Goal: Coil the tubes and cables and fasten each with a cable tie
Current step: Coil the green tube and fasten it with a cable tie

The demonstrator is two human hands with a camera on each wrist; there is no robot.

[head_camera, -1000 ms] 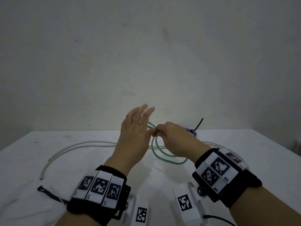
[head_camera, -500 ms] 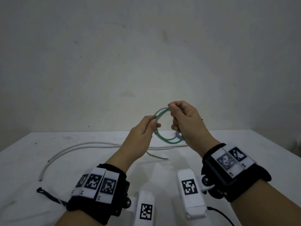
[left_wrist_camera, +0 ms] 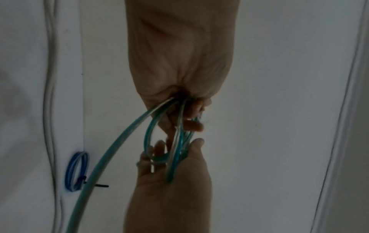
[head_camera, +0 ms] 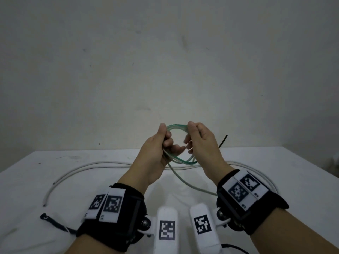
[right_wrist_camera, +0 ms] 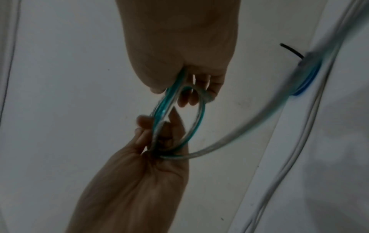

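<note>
Both hands hold a translucent green tube (head_camera: 183, 160), wound into a few loops, in the air above the white table (head_camera: 275, 162). My left hand (head_camera: 165, 136) grips the coil's left side, thumb on top. My right hand (head_camera: 194, 134) pinches its right side. The tube's loose tail (head_camera: 192, 186) droops to the table under my right wrist. In the left wrist view the loops (left_wrist_camera: 148, 137) run between both hands. In the right wrist view the coil (right_wrist_camera: 199, 119) stands edge-on.
A long white cable (head_camera: 91, 166) curves across the table behind my hands. A loose black cable tie (head_camera: 53, 221) lies at the near left. A blue coil (left_wrist_camera: 76, 171), fastened with a black tie (left_wrist_camera: 99, 185), lies on the table by the white cable.
The green coil has been lifted off the table. My left hand, open a second ago, now grips it, and the loose tail has swung toward my right wrist.
</note>
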